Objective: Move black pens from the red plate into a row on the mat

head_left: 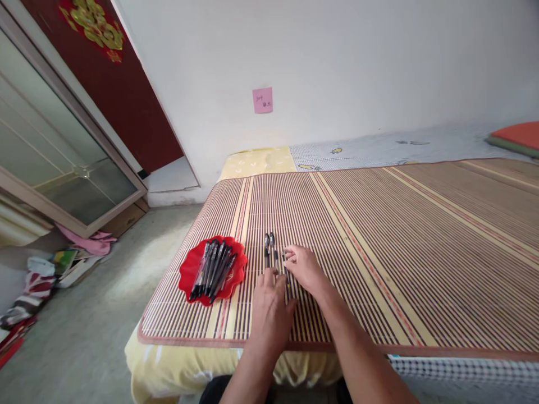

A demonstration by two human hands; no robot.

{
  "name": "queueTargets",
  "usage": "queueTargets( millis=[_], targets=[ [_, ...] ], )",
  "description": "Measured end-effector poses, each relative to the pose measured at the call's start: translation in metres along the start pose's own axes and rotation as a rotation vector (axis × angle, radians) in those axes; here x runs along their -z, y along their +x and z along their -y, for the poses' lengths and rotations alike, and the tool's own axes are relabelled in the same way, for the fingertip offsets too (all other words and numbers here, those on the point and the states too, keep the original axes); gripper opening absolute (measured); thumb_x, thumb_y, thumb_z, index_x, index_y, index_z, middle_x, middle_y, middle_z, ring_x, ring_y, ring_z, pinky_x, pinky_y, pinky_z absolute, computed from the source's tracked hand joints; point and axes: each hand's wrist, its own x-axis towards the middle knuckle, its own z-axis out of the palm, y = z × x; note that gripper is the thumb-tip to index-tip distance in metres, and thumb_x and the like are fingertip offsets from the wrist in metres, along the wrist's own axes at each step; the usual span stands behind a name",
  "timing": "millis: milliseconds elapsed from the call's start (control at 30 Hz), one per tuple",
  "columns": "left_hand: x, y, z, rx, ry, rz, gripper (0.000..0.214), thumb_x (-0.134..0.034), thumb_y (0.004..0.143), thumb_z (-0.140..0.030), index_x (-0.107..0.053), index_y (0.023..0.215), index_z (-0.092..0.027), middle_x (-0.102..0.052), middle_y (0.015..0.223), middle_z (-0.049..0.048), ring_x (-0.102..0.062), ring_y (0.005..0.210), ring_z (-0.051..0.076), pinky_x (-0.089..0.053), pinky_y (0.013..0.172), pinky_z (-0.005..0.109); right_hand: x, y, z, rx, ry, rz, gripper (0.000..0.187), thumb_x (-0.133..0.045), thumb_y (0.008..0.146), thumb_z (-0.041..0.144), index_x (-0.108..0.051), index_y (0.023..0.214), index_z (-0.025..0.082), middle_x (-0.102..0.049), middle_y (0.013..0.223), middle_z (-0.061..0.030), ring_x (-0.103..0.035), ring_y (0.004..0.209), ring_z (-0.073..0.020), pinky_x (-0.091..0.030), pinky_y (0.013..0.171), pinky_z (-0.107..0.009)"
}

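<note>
A red scalloped plate (187, 268) lies on the striped bamboo mat (379, 241) and holds several black pens (213, 269). Two more black pens (269, 248) lie side by side on the mat, just right of the plate. My left hand (269, 308) rests flat on the mat, fingers stretched toward the near ends of those two pens. My right hand (304, 268) sits beside them with its fingers curled around a third pen (285, 259), most of which is hidden by the hand.
The mat covers a bed with a yellow sheet (256, 161) and a patterned cloth (400, 147) at the far edge. A pink note (262, 100) sticks on the white wall. Clothes and books (63, 264) litter the floor at left beside a glass door (63, 163).
</note>
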Motion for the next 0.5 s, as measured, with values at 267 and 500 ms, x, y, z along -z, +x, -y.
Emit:
queueTargets(
  millis=[267,500],
  targets=[
    [-0.001,0.002,-0.002,-0.066,0.061,0.057,0.032,-0.061,0.082,0.0,-0.068,0.107,-0.018,-0.062,0.122,0.0109,-0.057,0.108,0.029,-0.053,0.094,0.049,-0.008,0.004,-0.004,0.031,-0.013,-0.053,0.036,-0.059,0.077,-0.003,-0.073,0.105,0.014,-0.073,0.104,-0.011,-0.072,0.088,-0.017,-0.057,0.08,-0.028],
    [-0.005,0.004,0.003,-0.053,-0.064,-0.005,0.033,-0.049,0.085,0.002,-0.07,0.102,-0.017,-0.062,0.119,0.0121,-0.062,0.098,0.024,-0.055,0.091,0.044,-0.011,0.005,-0.005,0.051,0.001,-0.052,0.033,-0.062,0.078,0.0,-0.072,0.107,0.012,-0.072,0.108,-0.0132,-0.073,0.09,-0.0184,-0.058,0.08,-0.029]
  ],
)
